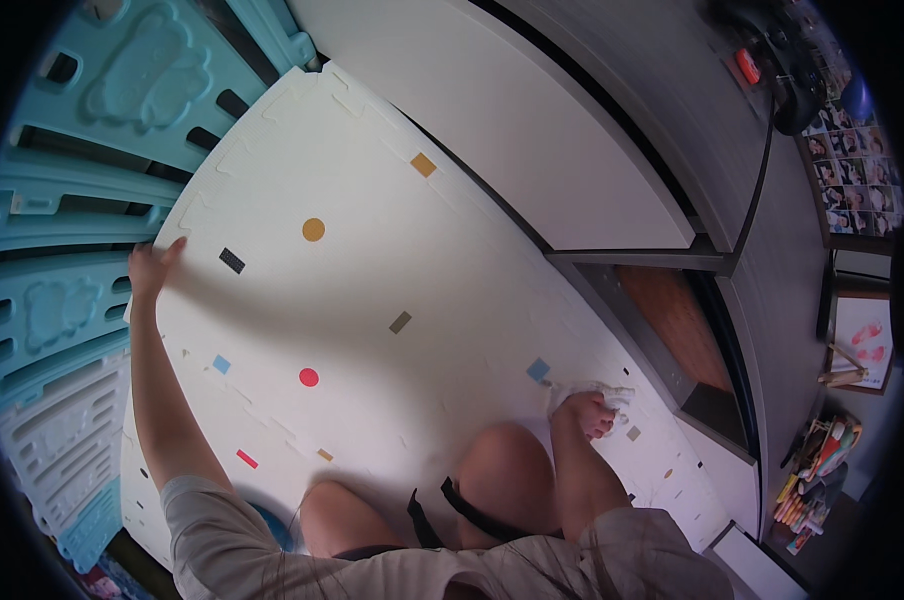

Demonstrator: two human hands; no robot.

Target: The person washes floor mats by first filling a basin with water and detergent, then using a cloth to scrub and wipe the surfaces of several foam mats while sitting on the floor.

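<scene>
I kneel on a large white foam play mat (pixel 362 292) patterned with small coloured circles and rectangles. My left hand (pixel 153 268) is at the mat's left edge, beside the turquoise plastic play fence (pixel 61 307). Its thumb lies on top of the mat and the fingers curl over the edge, their tips hidden. To the right of my knees, my right hand (pixel 590 416) grips a crumpled white cloth or wipe (pixel 620 394) and presses it on the mat. A blue printed square (pixel 538 369) shows just beyond the cloth.
A grey and white cabinet (pixel 572 165) runs along the mat's right side, with one open compartment (pixel 669 322). On top lie a game controller (pixel 797 97), a framed footprint print (pixel 864 337) and a holder of colourful pens (pixel 804 495). Something blue and round (pixel 272 525) sits by my left knee.
</scene>
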